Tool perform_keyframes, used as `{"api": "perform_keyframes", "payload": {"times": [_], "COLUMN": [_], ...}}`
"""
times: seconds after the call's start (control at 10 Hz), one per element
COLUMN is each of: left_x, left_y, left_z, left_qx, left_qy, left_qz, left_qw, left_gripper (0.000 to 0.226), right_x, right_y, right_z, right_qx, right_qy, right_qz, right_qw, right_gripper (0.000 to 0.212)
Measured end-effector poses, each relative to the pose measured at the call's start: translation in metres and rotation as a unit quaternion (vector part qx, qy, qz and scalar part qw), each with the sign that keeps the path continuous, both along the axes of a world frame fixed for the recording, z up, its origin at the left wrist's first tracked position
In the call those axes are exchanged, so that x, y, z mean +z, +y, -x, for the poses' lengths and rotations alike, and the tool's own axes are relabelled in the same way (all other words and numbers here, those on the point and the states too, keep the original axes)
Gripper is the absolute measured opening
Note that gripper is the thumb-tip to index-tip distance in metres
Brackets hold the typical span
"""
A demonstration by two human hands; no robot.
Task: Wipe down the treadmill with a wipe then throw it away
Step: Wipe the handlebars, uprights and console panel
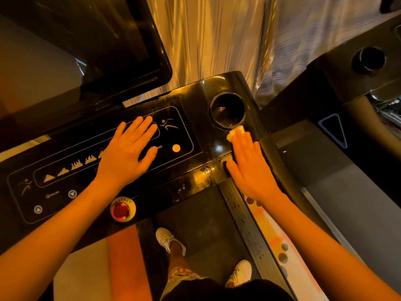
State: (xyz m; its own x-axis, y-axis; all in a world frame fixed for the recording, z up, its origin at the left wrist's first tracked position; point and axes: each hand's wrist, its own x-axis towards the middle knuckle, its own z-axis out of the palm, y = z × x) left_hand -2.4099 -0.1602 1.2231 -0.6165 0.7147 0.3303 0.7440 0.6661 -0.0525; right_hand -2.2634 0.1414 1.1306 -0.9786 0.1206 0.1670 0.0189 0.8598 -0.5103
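While standing on the treadmill (195, 213) belt, rested left hand (128, 153), fingers straight, on the control panel (54, 185); pressed wipe (234, 132) under flat, ungripping right hand (249, 168) just beside the cup holder (226, 109). Judged soft, light, damp; best pinched at its exposed edge. Glossy black console, streaked wet; curtain (206, 40) behind, neighbouring machine (347, 88) at right.

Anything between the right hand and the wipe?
Nothing visible. The right hand lies flat on the wipe, pressing it to the treadmill console beside the cup holder. No bin in view.
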Motion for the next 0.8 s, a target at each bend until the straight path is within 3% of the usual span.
{"api": "perform_keyframes", "payload": {"times": [0.1,0.3,0.5,0.7,0.8], "left_x": [0.001,0.001,0.001,0.003,0.002], "left_y": [0.0,0.0,0.002,0.0,0.001], "left_z": [0.001,0.0,-0.001,0.0,0.0], "left_qx": [0.001,0.0,0.0,0.004,0.003], "left_qy": [0.001,-0.002,-0.004,-0.001,-0.006], "left_qz": [-0.001,-0.007,-0.002,0.003,0.003], "left_qw": [1.0,1.0,1.0,1.0,1.0], "left_gripper": [0.057,0.057,0.057,0.057,0.057], "right_x": [0.004,0.0,0.009,0.003,0.017], "right_y": [0.013,0.006,0.016,0.015,0.034], "right_z": [0.015,-0.002,0.026,0.012,0.043], "right_qx": [-0.078,0.007,-0.081,-0.014,-0.064], "right_qy": [-0.013,0.004,0.009,-0.001,0.008], "right_qz": [0.066,0.023,0.088,0.041,0.099], "right_qw": [0.995,1.0,0.993,0.999,0.993], "right_gripper": [0.062,0.063,0.074,0.075,0.074]}}
